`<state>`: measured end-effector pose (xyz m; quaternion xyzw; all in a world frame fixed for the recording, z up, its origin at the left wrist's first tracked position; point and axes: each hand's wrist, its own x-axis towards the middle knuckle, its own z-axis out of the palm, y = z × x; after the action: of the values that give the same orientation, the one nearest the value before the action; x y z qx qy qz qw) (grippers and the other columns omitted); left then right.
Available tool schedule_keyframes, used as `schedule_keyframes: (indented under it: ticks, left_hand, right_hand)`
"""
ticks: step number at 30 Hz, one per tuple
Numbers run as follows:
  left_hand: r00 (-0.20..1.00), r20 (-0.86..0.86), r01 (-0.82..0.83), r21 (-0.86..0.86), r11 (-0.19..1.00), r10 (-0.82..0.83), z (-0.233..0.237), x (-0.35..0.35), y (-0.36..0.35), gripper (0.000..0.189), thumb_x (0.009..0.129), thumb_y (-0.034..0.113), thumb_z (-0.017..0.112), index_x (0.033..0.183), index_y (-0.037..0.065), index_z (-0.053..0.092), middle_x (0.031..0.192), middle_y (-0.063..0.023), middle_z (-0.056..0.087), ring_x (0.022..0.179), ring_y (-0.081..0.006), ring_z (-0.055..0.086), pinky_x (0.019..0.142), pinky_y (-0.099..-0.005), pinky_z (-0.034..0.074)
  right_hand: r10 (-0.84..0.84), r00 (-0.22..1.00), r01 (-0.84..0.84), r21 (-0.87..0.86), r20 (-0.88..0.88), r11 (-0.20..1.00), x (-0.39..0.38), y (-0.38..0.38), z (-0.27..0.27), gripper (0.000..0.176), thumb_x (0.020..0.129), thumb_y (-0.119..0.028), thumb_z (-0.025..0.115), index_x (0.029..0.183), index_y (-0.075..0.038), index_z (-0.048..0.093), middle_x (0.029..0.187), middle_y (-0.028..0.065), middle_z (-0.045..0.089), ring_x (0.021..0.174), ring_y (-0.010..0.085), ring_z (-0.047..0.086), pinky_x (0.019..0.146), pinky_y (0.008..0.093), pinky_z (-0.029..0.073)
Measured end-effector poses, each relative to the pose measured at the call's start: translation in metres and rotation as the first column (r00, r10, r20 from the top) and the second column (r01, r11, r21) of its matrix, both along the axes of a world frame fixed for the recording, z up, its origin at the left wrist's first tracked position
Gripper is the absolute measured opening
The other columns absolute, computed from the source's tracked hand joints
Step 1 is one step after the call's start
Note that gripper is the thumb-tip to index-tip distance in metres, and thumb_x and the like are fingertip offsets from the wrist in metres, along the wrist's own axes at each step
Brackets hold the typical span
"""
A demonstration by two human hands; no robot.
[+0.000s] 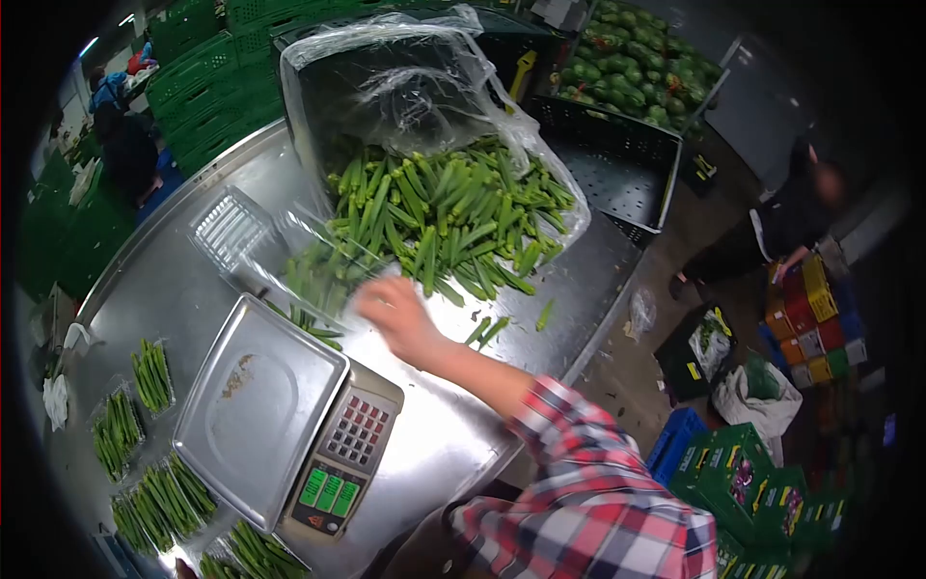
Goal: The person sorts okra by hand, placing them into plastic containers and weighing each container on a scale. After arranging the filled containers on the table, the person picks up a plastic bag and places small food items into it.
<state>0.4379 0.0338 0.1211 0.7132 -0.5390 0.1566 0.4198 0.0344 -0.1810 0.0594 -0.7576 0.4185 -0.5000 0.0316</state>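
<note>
My right hand [397, 317] is curled at the corner of a clear plastic tray [307, 224], blurred by motion. Green okra shows through and beneath the tray. Beyond it, a large heap of okra [453, 207] spills from a crate lined with clear plastic film [405, 92]. Left of my forearm stands a digital scale [260, 405] with a bare metal pan and lit green displays. Packed okra trays [164, 502] lie to the left of the scale. What looks like a fingertip of my left hand [183, 569] shows at the bottom edge; its fingers are hidden.
Clear trays [230, 230] sit on the metal table [434, 405] behind the scale. A black crate [617, 159] stands at the table's far right, near a bin of round green produce [637, 63]. Green crates [198, 92] are stacked behind. A person [772, 227] bends over boxes at right.
</note>
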Motion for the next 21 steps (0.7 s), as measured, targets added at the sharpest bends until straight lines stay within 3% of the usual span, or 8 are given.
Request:
schedule_keyframes:
  ticks: [3,4,5,6,9,11,14,21]
  left_hand:
    - [0.864,-0.062,0.49,-0.119,0.863,-0.499,-0.023,-0.076,-0.033,0.051,0.074,0.026,0.065,0.115,0.002,0.048,0.117,-0.0119,0.05,0.109,-0.0278,0.047,0.095,-0.0391,0.035]
    - [0.767,-0.076,0.642,0.047,0.766,-0.638,-0.043,-0.086,-0.028,0.057,0.069,0.025,0.07,0.115,0.0,0.046,0.124,-0.0165,0.044,0.115,-0.0349,0.04,0.099,-0.0454,0.027]
    - [0.565,0.071,0.822,0.046,0.568,-0.822,-0.023,-0.131,-0.04,0.03,0.073,0.026,0.067,0.096,0.009,0.059,0.107,-0.0113,0.054,0.096,-0.0281,0.052,0.084,-0.0443,0.038]
    - [0.327,0.029,0.88,0.356,0.316,-0.945,-0.018,-0.151,-0.047,0.048,0.065,0.033,0.074,0.105,0.013,0.057,0.117,-0.0137,0.048,0.106,-0.0365,0.045,0.089,-0.0546,0.03]
    - [0.042,-0.031,0.867,0.497,0.021,-0.999,-0.028,-0.218,-0.058,0.04,0.07,0.024,0.067,0.104,0.007,0.056,0.112,-0.0125,0.052,0.107,-0.0288,0.048,0.094,-0.0485,0.032]
    - [-0.11,-0.008,0.838,0.536,-0.097,-0.994,-0.088,-0.226,-0.06,0.035,0.071,0.016,0.061,0.104,0.005,0.058,0.103,-0.0108,0.055,0.093,-0.0256,0.053,0.086,-0.0425,0.04]
    - [-0.044,-0.218,0.863,0.483,-0.147,-0.975,-0.121,-0.236,-0.043,0.032,0.071,0.016,0.055,0.102,0.009,0.06,0.093,-0.0097,0.055,0.079,-0.0249,0.053,0.073,-0.0388,0.044]
    - [0.237,-0.21,0.889,0.441,0.124,-0.949,-0.182,-0.309,-0.017,0.032,0.069,0.019,0.064,0.101,0.012,0.062,0.099,-0.012,0.056,0.078,-0.0282,0.053,0.066,-0.0375,0.044]
  right_hand:
    - [-0.129,0.959,0.171,0.151,-0.253,0.974,-0.05,0.125,-0.017,0.027,0.062,-0.001,0.059,0.089,-0.007,0.058,0.099,0.0134,0.052,0.097,0.0314,0.047,0.088,0.0457,0.036]
    - [-0.072,0.963,0.134,0.228,-0.26,0.965,-0.06,0.16,-0.021,0.022,0.065,0.002,0.058,0.085,-0.006,0.057,0.101,0.0117,0.052,0.099,0.0318,0.048,0.088,0.046,0.036]
    - [-0.013,0.949,0.105,0.278,-0.315,0.955,-0.07,0.19,-0.023,0.023,0.065,0.002,0.058,0.087,-0.007,0.056,0.101,0.0114,0.053,0.098,0.0311,0.049,0.088,0.0463,0.037]
    - [0.047,0.93,0.081,0.327,-0.364,0.941,-0.076,0.212,-0.023,0.024,0.066,0.002,0.058,0.089,-0.008,0.056,0.1,0.011,0.053,0.098,0.0304,0.05,0.088,0.0465,0.038]
    - [0.113,0.908,0.053,0.379,-0.404,0.924,-0.087,0.255,-0.014,0.026,0.068,0.001,0.057,0.092,-0.009,0.055,0.101,0.011,0.053,0.097,0.0291,0.052,0.088,0.0465,0.04]
    - [0.097,0.906,0.081,0.394,-0.412,0.916,-0.098,0.263,-0.018,0.032,0.07,0.001,0.056,0.1,-0.01,0.054,0.103,0.0121,0.053,0.098,0.0304,0.052,0.087,0.0439,0.041]
    - [-0.016,0.89,0.223,0.406,-0.455,0.886,-0.108,0.261,-0.022,0.039,0.071,0.002,0.055,0.108,-0.009,0.052,0.106,0.0141,0.053,0.1,0.033,0.051,0.086,0.0397,0.042]
    - [-0.548,0.795,0.595,0.514,-0.261,0.618,-0.239,0.138,-0.099,0.023,0.075,-0.009,0.06,0.096,-0.001,0.055,0.092,0.0191,0.052,0.08,0.0338,0.054,0.072,0.039,0.044]
